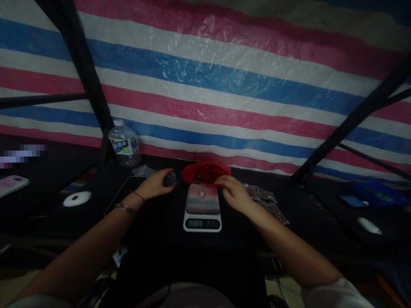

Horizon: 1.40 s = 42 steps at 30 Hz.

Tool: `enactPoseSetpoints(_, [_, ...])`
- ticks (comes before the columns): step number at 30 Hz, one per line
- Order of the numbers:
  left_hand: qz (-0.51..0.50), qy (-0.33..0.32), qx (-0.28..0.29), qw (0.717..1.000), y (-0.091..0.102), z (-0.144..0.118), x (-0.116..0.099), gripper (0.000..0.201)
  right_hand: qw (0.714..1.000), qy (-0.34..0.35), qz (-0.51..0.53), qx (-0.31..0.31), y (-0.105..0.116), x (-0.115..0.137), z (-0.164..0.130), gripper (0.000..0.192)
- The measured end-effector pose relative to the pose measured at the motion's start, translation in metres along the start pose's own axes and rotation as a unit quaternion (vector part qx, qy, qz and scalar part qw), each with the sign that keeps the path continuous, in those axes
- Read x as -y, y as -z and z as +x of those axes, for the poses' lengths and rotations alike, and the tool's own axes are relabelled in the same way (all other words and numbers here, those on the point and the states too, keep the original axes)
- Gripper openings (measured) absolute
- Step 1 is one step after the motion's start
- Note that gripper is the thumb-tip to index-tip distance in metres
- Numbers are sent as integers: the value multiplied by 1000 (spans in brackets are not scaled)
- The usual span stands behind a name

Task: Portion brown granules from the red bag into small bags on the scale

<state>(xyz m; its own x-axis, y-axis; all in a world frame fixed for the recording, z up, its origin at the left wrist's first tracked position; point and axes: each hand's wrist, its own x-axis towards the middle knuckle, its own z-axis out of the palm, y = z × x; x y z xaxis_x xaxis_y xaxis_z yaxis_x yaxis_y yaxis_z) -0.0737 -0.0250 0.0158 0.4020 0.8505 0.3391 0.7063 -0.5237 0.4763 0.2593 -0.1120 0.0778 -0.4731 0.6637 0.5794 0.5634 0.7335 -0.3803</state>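
A kitchen scale with a white body and a small display lies in front of me. On its shiny plate sits a small clear or silvery object, too small to name. Right behind the scale, a red plastic bag gapes open with small brown pieces inside. My right hand pinches the near right rim of this bag. To the left of the scale, my left hand is curled around what looks like a small clear plastic bag. Filled clear bags of brown pieces lie beside my right hand.
A large clear bottle stands at the back left, with a clear plastic bag near it. A dark tablet lies under my left wrist. Further left are a white round object and a phone. A blue tray is far right.
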Motion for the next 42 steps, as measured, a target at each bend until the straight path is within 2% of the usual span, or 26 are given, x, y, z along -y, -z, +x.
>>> enactPoseSetpoints(4, [-1,-70,-117,991,4,7,-28,64,995,-20,100,-1,-28,-2,40,34])
enactPoseSetpoints(7, [18,-136,-151,979,5,13,-50,58,985,-60,160,12,-50,-8,58,26])
enactPoseSetpoints(10, [36,-194,-179,964,3,20,-67,55,967,-114,226,30,-67,-15,62,26])
enactPoseSetpoints(13, [62,-249,-141,956,-1,27,-77,52,953,-154,257,39,-73,-23,61,27])
enactPoseSetpoints(16, [75,-287,-112,948,-7,34,-82,49,952,-168,253,21,-72,-31,57,26])
enactPoseSetpoints(22, [62,-309,-80,945,-14,39,-89,56,956,-183,226,18,-68,-32,48,16])
enactPoseSetpoints(25, [56,-315,-65,945,-13,38,-90,56,974,-155,161,37,-64,-29,46,13])
enactPoseSetpoints(27, [61,-312,-58,946,-11,38,-91,59,984,-116,129,43,-62,-27,47,21])
enactPoseSetpoints(30, [78,-291,-49,952,-9,39,-91,67,990,-78,109,43,-63,-26,50,32])
enactPoseSetpoints(32, [84,-275,-35,957,-8,39,-90,65,990,-75,110,40,-64,-24,52,28])
enactPoseSetpoints(35, [86,-252,-32,963,-9,40,-87,56,986,-89,141,2,-63,-25,51,14])
enactPoseSetpoints(38, [84,-225,-39,970,-9,41,-77,56,967,-157,181,-90,-60,-37,42,18])
enactPoseSetpoints(40, [74,-213,-14,974,-9,41,-67,54,953,-203,184,-127,-60,-48,33,21])
enactPoseSetpoints(42, [61,-210,44,975,-8,41,-55,46,954,-214,170,-125,-61,-59,24,23])
